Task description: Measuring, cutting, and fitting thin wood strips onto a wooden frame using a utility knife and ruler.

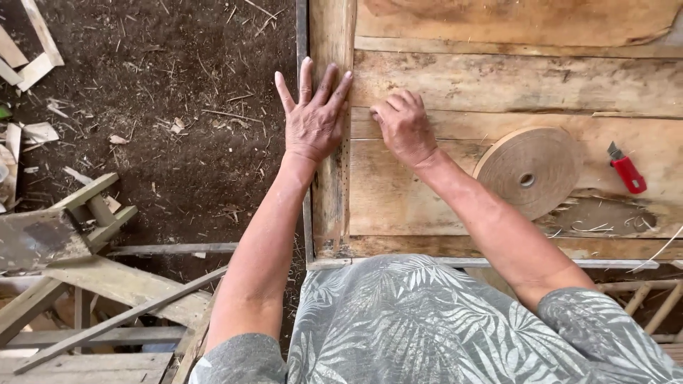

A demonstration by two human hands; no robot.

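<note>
Left hand (313, 117) splayed flat over the bench's left edge (329, 192); right hand (404, 128) curled, empty, beside it.

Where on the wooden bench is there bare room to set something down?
Bare boards run along the far edge of the bench, beyond both hands, and on the near planks between the right hand and the tape roll. It is crowded at the right around the red knife and where the left hand rests.
</note>
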